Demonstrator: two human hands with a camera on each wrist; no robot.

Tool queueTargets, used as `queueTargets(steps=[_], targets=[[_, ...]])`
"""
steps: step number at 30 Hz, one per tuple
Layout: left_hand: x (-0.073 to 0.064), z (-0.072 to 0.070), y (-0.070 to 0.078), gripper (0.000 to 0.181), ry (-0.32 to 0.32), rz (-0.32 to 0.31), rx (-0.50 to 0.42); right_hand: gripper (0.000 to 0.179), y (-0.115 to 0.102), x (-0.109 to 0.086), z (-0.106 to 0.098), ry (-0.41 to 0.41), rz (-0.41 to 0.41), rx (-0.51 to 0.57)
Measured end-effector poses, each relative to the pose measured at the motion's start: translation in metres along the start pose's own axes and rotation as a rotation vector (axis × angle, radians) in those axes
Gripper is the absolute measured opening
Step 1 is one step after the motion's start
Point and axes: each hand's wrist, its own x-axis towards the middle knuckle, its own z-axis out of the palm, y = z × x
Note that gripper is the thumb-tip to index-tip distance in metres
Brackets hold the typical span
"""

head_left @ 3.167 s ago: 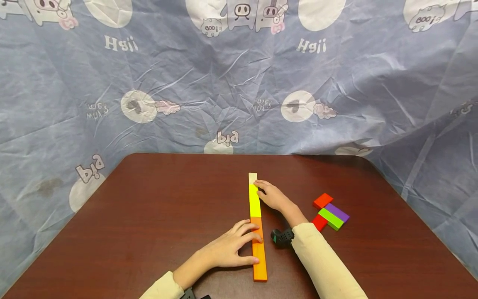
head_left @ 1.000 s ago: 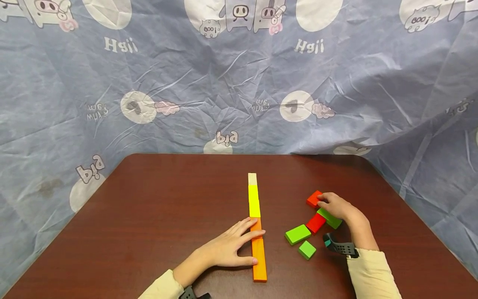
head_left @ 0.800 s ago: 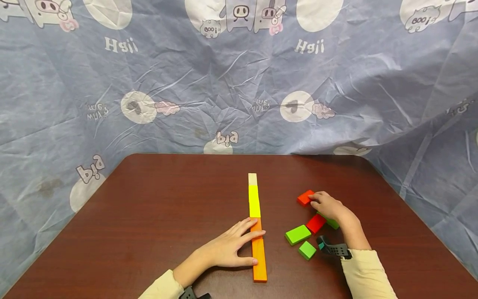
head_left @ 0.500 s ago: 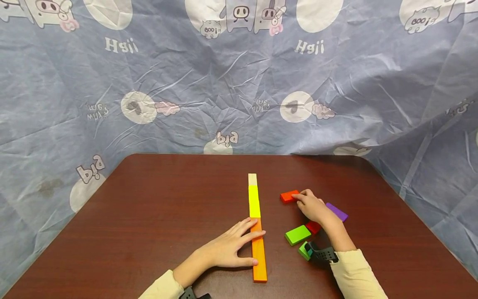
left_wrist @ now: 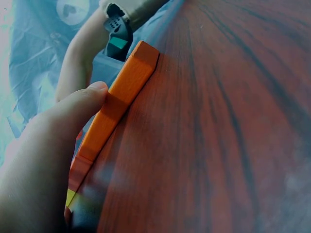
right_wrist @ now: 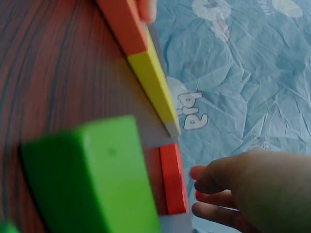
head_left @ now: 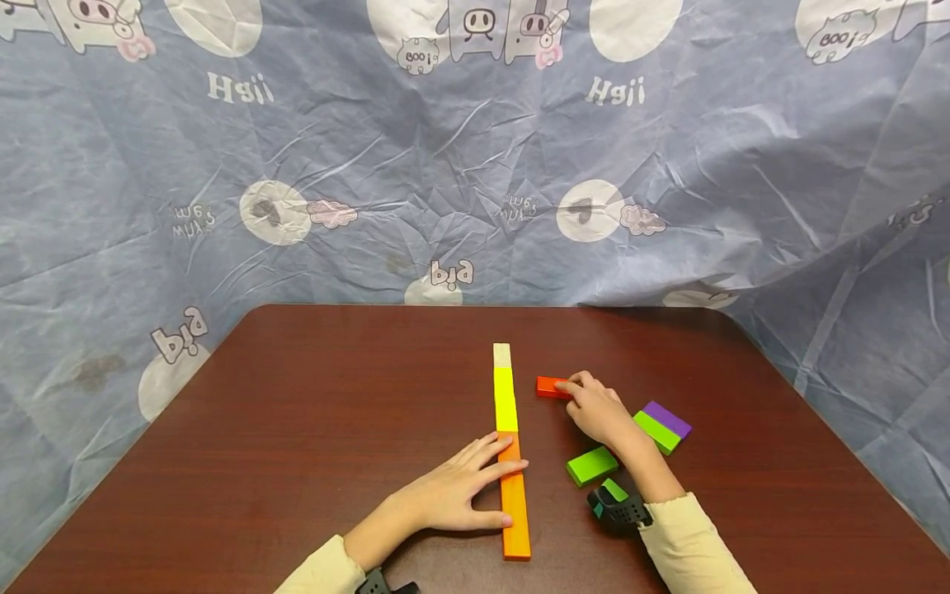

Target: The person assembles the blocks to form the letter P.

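A straight row of blocks runs away from me: orange blocks (head_left: 516, 532) nearest, then a yellow stretch (head_left: 505, 400), with a pale block (head_left: 502, 355) at the far end. My left hand (head_left: 453, 497) rests on the orange part, fingers spread across its top; the left wrist view shows the thumb against the orange side (left_wrist: 124, 90). To the right of the row's far part lies a flat red block (head_left: 547, 387). My right hand (head_left: 599, 412) touches its right end with the fingertips; the right wrist view shows relaxed fingers beside the red block (right_wrist: 173, 179).
Right of the row lies a green block (head_left: 592, 466). A small green block (head_left: 614, 489) is partly behind the right wrist device (head_left: 619, 510). Another green block (head_left: 657, 432) adjoins a purple one (head_left: 670, 419). The brown table (head_left: 334, 396) ends at a patterned blue cloth (head_left: 416, 148).
My right hand has slid the red block leftward from the loose blocks toward the row. The second red block is now hidden by the right arm. The left hand stays put.
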Motion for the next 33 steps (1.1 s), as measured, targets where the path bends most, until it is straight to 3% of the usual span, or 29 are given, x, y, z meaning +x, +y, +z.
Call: queueTargets(steps=[8, 16, 21, 33], targets=[[0.001, 0.001, -0.003, 0.065, -0.012, 0.004, -0.015, 0.039, -0.006, 0.011, 0.005, -0.039, 0.013, -0.051], [0.001, 0.001, -0.002, 0.064, 0.004, 0.013, 0.002, 0.042, -0.004, 0.045, 0.010, -0.060, 0.030, -0.119], [0.000, 0.000, -0.002, 0.063, 0.004, 0.015, 0.004, 0.043, -0.005, 0.061, 0.013, -0.087, 0.041, -0.107], [0.000, 0.001, -0.002, 0.063, 0.009, 0.022, 0.009, 0.046, -0.014, 0.076, 0.024, -0.067, 0.048, -0.100]])
